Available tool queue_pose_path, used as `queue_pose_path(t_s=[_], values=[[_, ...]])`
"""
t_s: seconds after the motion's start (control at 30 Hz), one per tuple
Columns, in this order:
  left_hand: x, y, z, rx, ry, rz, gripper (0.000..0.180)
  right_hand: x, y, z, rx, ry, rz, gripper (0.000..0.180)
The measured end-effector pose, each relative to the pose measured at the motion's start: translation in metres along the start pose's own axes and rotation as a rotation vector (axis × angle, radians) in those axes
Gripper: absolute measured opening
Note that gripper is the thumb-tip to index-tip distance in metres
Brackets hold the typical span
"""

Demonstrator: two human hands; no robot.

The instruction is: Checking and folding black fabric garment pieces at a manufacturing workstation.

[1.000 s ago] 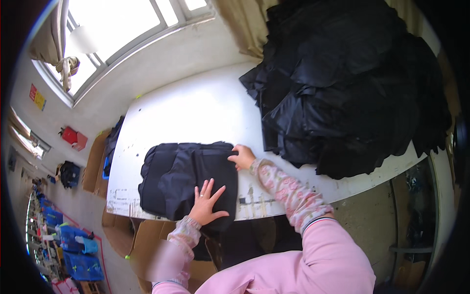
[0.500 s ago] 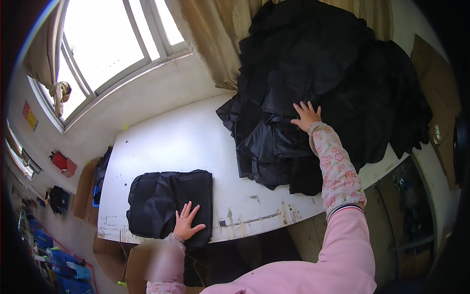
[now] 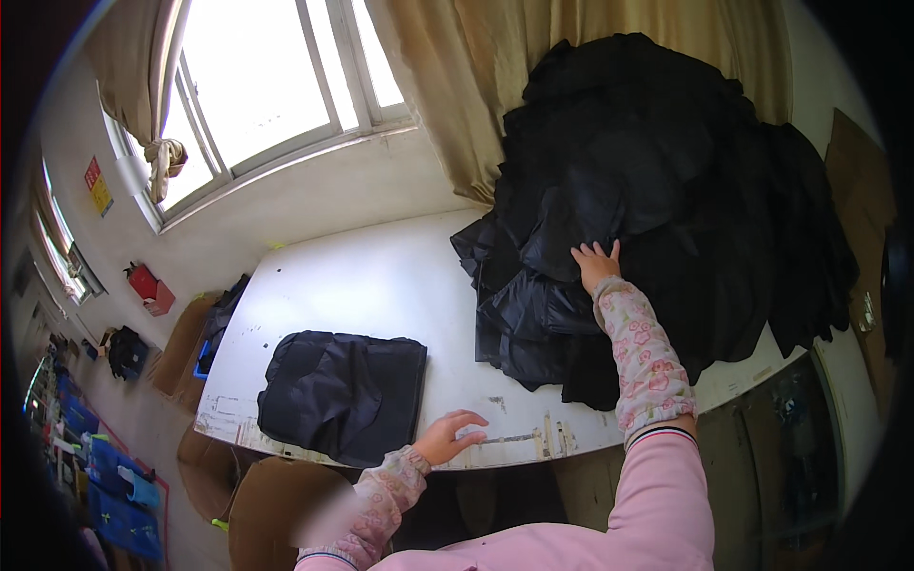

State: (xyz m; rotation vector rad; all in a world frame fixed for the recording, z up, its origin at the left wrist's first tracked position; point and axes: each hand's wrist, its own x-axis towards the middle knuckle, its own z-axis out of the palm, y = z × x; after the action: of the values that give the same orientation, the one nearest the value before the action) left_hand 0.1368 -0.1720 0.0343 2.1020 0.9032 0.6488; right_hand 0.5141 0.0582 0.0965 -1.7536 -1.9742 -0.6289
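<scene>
Right hand (image 3: 595, 264) fingers spread flat on black garment pile (image 3: 657, 209); left hand (image 3: 452, 436) loosely curled at white table (image 3: 381, 285) front edge, beside folded black garment (image 3: 343, 395); bare tabletop between.

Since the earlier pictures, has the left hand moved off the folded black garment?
Yes. The left hand has left the folded black garment and now sits to its right, over the bare white table near the front edge.

Left hand (image 3: 450, 436) lifted off folded black garment (image 3: 343, 393), apparently hovering at table (image 3: 381, 276) edge.
</scene>
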Motion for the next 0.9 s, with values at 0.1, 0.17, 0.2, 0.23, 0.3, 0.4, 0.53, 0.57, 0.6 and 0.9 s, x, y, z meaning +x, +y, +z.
queue_pose_path(t_s=[0.1,0.17,0.2,0.23,0.3,0.4,0.53,0.57,0.6,0.9], values=[[-0.016,0.008,0.003,-0.1,0.01,-0.129,0.027,0.008,-0.024,-0.034,-0.093,-0.428,0.027,0.03],[-0.017,-0.02,-0.001,-0.345,0.091,-0.233,0.029,-0.019,-0.05,-0.049,-0.049,-0.264,-0.149,0.025],[-0.019,-0.029,-0.003,-0.58,0.17,-0.316,0.03,-0.039,-0.064,-0.055,-0.019,-0.103,-0.264,0.02],[-0.015,-0.03,-0.011,-0.666,0.27,-0.377,0.031,-0.063,-0.083,-0.074,0.025,-0.074,-0.343,0.02],[0.006,-0.029,-0.027,-0.63,0.416,-0.395,0.033,-0.118,-0.119,-0.095,0.099,-0.086,-0.447,0.015],[0.039,-0.034,-0.042,-0.571,0.448,-0.439,0.039,-0.2,-0.167,-0.114,0.442,-0.399,-0.693,0.011],[0.055,-0.09,-0.029,-0.34,0.406,-0.428,0.059,-0.187,-0.167,-0.128,0.937,-0.1,-0.278,0.028],[0.056,-0.098,-0.023,-0.211,0.398,-0.452,0.063,-0.177,-0.152,-0.114,0.818,0.038,-0.058,0.029],[0.06,-0.1,-0.016,-0.218,0.385,-0.459,0.063,-0.175,-0.133,-0.09,0.703,0.095,0.142,0.04],[0.11,-0.021,-0.023,-0.431,0.284,-0.553,0.089,-0.196,-0.184,-0.051,1.576,-0.315,0.177,0.042]])
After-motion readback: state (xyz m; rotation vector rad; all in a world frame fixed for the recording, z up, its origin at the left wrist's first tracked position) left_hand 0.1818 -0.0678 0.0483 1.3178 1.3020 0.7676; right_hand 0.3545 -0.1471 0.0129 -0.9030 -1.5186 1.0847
